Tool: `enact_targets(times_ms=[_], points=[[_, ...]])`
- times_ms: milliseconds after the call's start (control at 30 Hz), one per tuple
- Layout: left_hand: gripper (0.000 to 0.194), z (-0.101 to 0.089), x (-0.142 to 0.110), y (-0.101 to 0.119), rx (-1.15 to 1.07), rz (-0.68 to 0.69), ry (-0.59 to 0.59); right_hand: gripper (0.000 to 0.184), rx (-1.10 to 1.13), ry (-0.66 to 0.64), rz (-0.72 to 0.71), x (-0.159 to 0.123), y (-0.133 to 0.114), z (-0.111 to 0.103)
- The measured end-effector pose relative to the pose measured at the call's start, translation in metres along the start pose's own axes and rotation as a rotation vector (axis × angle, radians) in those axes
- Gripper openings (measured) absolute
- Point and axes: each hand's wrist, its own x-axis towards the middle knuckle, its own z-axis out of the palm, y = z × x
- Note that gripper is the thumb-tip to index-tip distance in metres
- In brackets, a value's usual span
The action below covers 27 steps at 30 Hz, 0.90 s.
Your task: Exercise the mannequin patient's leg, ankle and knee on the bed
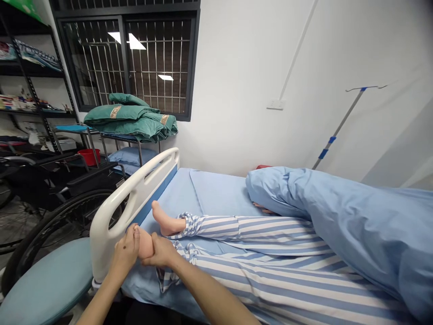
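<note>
My two hands hold a bare foot [145, 243] of a person lying on a bed. My left hand [126, 250] presses against the toes and sole, with its fingers pointing up. My right hand [161, 252] wraps across the ankle from the inner side, and its fingers partly hide the heel. The other bare foot [165, 220] rests just beyond my hands, toes up, and nothing touches it. Both legs wear blue-and-white striped pyjama trousers [257, 253]. A light blue blanket [324, 212] covers the person from the shins upward.
A white bed footboard [111, 216] stands just left of my hands, with a blue stool seat [47, 284] and a wheelchair [57, 189] beyond it. Green folded blankets [130, 117] lie on a cart under a barred window. An IV pole [338, 131] stands at the right wall.
</note>
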Motion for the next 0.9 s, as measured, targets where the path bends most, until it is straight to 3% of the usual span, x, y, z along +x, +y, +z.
enact_targets(times_ms=[100, 233, 400, 667, 900], points=[[0.037, -0.012, 0.005, 0.001, 0.17, 0.017, -0.086, 0.067, -0.002, 0.011, -0.01, -0.001, 0.0, 0.0], [0.036, -0.026, 0.029, 0.011, 0.311, 0.078, -0.225, 0.067, -0.013, 0.013, -0.009, -0.001, 0.0, 0.001], [0.035, -0.029, 0.058, 0.033, 0.412, 0.156, -0.41, 0.064, -0.004, 0.018, -0.022, 0.0, 0.001, 0.001], [0.034, -0.015, 0.069, 0.047, 0.444, 0.279, -0.526, 0.062, 0.026, -0.004, -0.023, 0.002, 0.008, 0.004], [0.031, -0.005, 0.067, 0.038, 0.346, 0.229, -0.451, 0.064, 0.032, -0.028, -0.027, 0.004, 0.008, 0.0]])
